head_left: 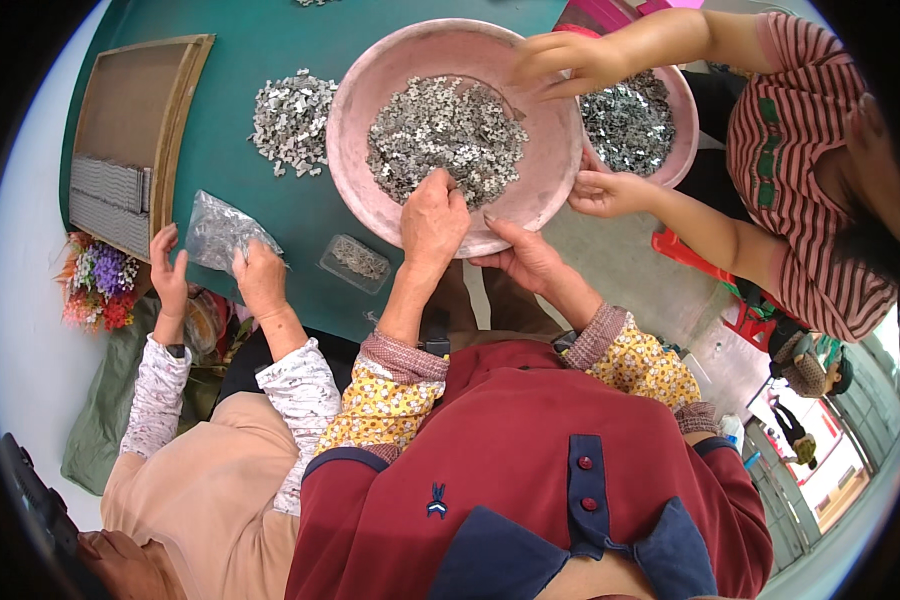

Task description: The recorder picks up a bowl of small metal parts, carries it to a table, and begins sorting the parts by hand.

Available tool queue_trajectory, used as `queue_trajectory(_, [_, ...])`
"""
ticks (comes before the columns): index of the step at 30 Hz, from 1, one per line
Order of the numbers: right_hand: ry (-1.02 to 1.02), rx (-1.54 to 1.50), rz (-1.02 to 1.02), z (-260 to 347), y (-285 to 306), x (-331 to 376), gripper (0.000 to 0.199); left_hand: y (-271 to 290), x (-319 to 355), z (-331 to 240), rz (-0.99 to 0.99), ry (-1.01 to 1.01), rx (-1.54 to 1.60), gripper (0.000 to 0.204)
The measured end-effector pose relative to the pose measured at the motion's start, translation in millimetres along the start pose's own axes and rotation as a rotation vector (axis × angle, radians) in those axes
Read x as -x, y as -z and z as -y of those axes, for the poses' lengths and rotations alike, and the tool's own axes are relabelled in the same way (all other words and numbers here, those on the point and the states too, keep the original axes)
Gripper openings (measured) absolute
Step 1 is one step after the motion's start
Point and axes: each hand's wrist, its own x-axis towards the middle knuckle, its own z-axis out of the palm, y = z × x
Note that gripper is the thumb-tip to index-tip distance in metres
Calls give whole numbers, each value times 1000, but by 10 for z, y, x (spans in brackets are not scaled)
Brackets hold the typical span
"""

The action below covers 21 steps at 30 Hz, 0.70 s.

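Note:
A wide pink basin [355,95] sits at the table's edge in front of me, holding a heap of small grey metal pieces [445,130]. My left hand [436,218] reaches over its near rim with the fingers curled closed at the near side of the heap. What those fingers hold, if anything, is hidden. At the basin's lower right, my right hand [527,256] grips the rim, thumb on top and fingers underneath. A co-worker in a striped shirt has one blurred hand [567,64] over the basin's right rim and the other hand [610,192] beside its right side.
On the green table [305,220] lie a loose pile of metal pieces [292,122], a small clear box of pieces [355,262] and a wooden-framed tray [130,90]. A co-worker at left handles a clear plastic bag [220,232]. A second pink basin [686,125] stands at right.

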Motion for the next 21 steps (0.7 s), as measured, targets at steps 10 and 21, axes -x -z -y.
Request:
queue_trajectory(10, [-19, 26, 22, 38, -30, 21, 34, -71, -19, 129, 34, -14, -52, 8])
queue_trajectory(21, [-23, 35, 13, 37, 30, 50, 35, -65, -16, -14, 38, -4, -4, 7])
